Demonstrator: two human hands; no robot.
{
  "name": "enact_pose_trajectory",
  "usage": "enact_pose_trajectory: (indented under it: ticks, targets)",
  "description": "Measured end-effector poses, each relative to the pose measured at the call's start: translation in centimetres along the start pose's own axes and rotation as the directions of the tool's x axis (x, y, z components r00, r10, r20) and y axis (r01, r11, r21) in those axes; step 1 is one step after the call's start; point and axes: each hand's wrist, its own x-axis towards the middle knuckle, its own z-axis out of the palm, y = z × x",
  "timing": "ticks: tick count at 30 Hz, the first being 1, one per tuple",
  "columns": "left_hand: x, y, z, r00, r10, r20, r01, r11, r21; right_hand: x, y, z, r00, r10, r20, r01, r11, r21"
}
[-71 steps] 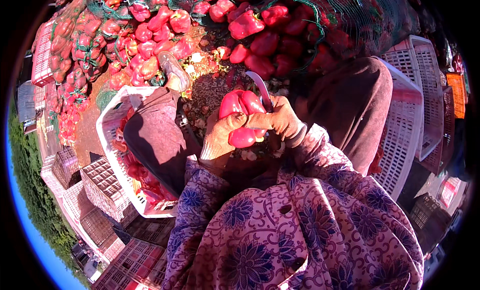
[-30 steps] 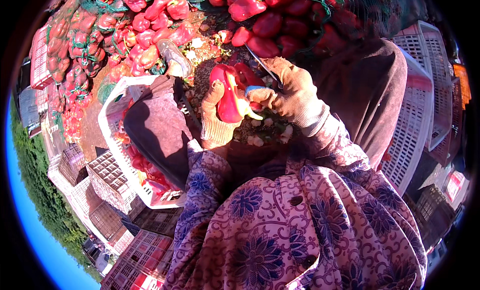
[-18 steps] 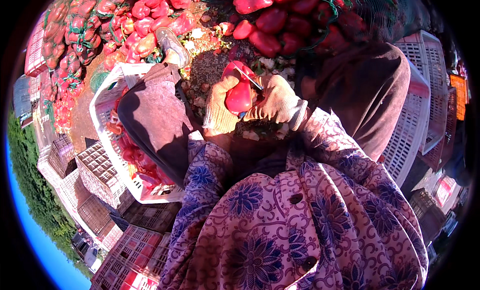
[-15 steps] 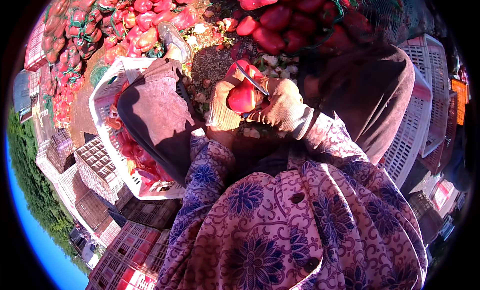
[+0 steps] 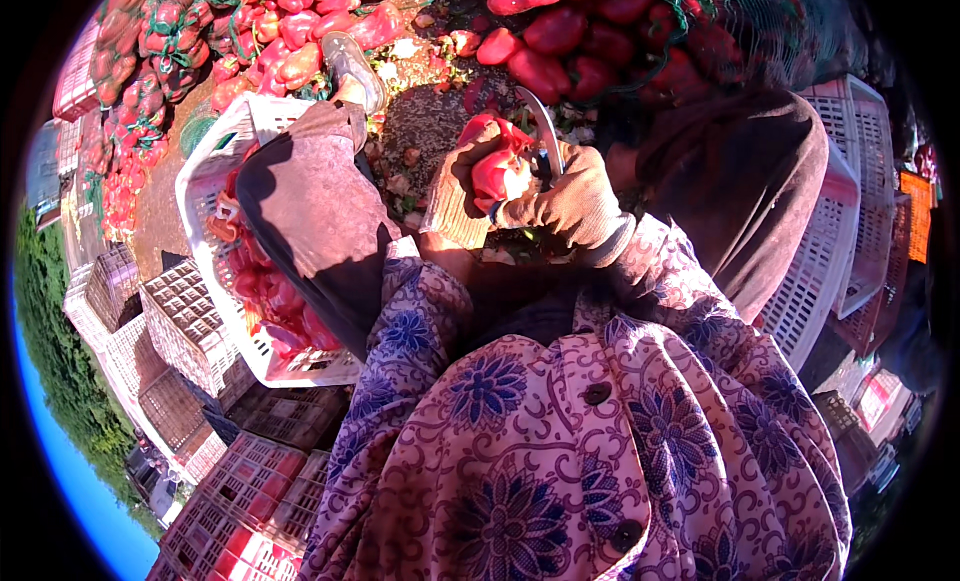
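Observation:
Between my knees, my gloved left hand (image 5: 459, 198) is wrapped round a red bell pepper (image 5: 499, 177), whose pale cut flesh shows on the side toward my right hand. My right hand (image 5: 578, 205), in a brown work glove, grips a knife; its curved blade (image 5: 543, 131) points up and away from me, just right of the pepper. The knife's handle is mostly hidden in my fist. Right-hand fingers lie against or very near the pepper's lower edge; I cannot tell which.
Beside my left leg stands a white plastic crate (image 5: 278, 370) holding red pepper pieces (image 5: 279, 293). Whole red peppers (image 5: 553, 36) are heaped ahead, some under green netting. Filled net bags (image 5: 168, 41) are stacked far left. Trimmings litter the ground. White crates (image 5: 838, 191) stand right.
The knife blade has swung from lying across the pepper to standing upright beside it. The pepper has turned, and its top is now cut open with pale flesh showing.

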Motion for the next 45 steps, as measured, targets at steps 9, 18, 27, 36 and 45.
enact_pose_trajectory:
  ticks: [9, 18, 27, 36, 45]
  targets:
    - [-4.5, 4.3, 2.5, 0.978, 0.207, 0.034, -0.209, 0.977, 0.04, -2.0, -1.5, 0.4, 0.983, -0.061, 0.175, 0.04, 0.992, 0.121]
    - [-21.9, 22.7, 4.3, 0.592, 0.787, -0.175, -0.358, 0.451, 0.817, -0.5, -0.1, 0.1, 0.997, -0.078, 0.019, 0.08, 0.978, -0.193]
    - [-20.3, 16.2, -14.7, 0.63, 0.624, -0.462, 0.766, -0.401, 0.502, 2.9, 3.0, -3.8, 0.997, -0.042, -0.069, 0.015, 0.934, -0.356]
    - [-16.6, 16.1, -18.0, 0.604, 0.49, -0.628, 0.786, -0.494, 0.37, 4.9, 6.7, -4.8, 0.995, -0.086, -0.056, 0.015, 0.662, -0.749]
    - [-18.5, 18.1, -25.0, 0.843, 0.45, -0.293, 0.515, -0.519, 0.683, 2.0, 4.6, -0.7, 0.979, 0.195, 0.066, 0.071, -0.02, -0.997]
